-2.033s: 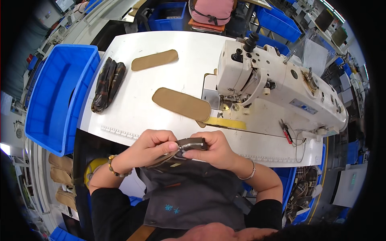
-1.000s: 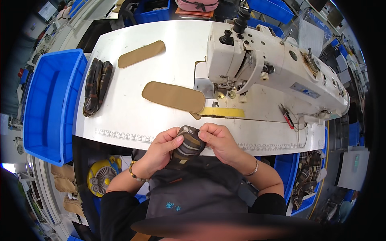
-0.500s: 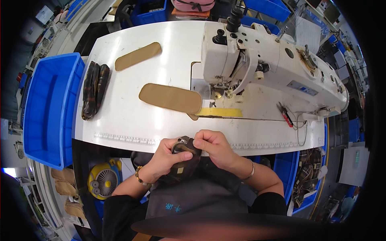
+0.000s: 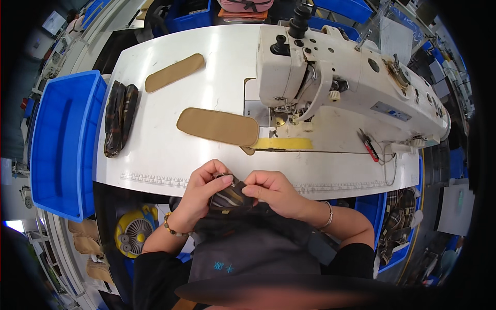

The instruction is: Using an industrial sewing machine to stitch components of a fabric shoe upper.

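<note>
A small dark camouflage-patterned pouch with a zipper is held over my lap, just below the table's front edge. My left hand pinches its left side and top with thumb and fingers. My right hand grips its right corner between thumb and bent fingers. Beyond them on the white table lie two tan oval fabric pieces, the lower one overlapping a smaller tan piece beside a yellow strip. Folded dark plaid fabric rests at the table's left.
A white sewing machine fills the table's right, with red-handled snips in front. A blue bin stands left, another holds plaid pieces below right. A yellow fan sits under the table.
Both hands have kept hold of the pouch while turning it. Over the last half second my left hand has moved up and left, and my right hand slightly down.
</note>
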`<state>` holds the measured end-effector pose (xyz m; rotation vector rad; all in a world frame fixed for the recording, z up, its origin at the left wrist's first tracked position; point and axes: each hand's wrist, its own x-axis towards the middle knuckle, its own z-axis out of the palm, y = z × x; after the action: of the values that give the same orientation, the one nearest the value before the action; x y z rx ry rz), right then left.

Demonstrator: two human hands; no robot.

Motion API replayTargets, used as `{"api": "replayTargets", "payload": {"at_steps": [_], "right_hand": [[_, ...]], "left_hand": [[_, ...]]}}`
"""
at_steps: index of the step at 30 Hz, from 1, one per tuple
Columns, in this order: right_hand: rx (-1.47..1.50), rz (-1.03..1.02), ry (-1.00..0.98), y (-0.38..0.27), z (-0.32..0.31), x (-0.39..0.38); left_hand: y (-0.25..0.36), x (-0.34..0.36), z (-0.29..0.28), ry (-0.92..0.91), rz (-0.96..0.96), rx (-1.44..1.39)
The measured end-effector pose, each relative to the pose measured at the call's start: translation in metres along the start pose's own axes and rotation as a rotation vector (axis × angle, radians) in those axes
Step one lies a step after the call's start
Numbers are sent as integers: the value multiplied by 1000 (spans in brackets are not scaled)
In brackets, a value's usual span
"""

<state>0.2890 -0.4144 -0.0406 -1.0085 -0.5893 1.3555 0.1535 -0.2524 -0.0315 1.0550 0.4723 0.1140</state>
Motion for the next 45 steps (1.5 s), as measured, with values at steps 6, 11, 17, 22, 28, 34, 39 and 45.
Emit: {"api": "replayTargets", "payload": {"at_steps": [6,11,17,22,28,34,39,45], "right_hand": [[-201,-4,25,-14,4,-3],[-288,-112,29,-11,6,1],[-512,-247,-18,-27,0,6],[-1348,-681,73,-28,-38,26],[-1722,-615,78,-26,-61,33],[-1696,-604,3,-31,-73,32],[-1894,-611,95,-27,-71,27],[-1935,-728,97,-31,-73,27]], "left_hand": [[9,-12,-18,-61,-161,44],[19,-9,-18,-53,-215,156],[15,-14,-10,23,-41,139],[59,-2,0,83,166,468],[105,87,25,-249,220,1080],[80,156,18,-390,191,1180],[61,160,13,-296,313,1198],[72,157,22,-323,211,1236]]}}
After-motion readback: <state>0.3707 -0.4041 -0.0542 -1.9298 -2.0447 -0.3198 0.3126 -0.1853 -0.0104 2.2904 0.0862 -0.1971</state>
